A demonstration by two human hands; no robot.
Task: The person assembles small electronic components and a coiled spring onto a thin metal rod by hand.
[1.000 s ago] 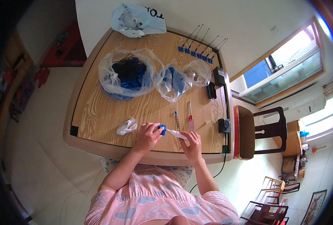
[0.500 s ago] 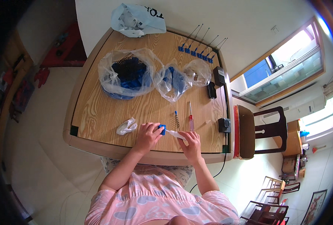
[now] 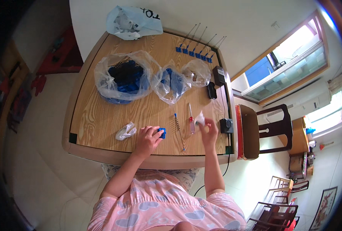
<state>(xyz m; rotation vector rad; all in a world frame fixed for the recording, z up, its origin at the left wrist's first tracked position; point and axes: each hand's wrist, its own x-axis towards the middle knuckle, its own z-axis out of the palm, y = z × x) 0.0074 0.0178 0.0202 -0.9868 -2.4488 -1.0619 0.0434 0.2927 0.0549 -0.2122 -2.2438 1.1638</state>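
Left hand (image 3: 147, 138) clamps a blue block (image 3: 162, 133) while right hand (image 3: 209, 133), at its three o'clock, pinches a white tube (image 3: 200, 117), seemingly a tube-handling step next needing steadiness.

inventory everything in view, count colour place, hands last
table: 1, brown, centre
block: 1, blue, in left hand
tube: 1, white, blurred, in right hand
screwdriver: 1, red and clear, on table
spring rod: 1, dark, left of screwdriver
crumpled bag: 1, white, left of left hand
plastic bags: 3, clear, table's far half
rods on bases: 6, dark on blue, far right corner
printed bag: 1, pale blue, far edge
case: 1, black, right of plastic bags
box: 1, black, beyond case
adapter: 1, black, table's right edge
carton: 1, brown, right of table
chair: 1, dark brown, right of carton
windows: 2, bright, upper right
shirt: 1, pink, lower edge
left hand: 1, bare, holding block
right hand: 1, bare, holding tube
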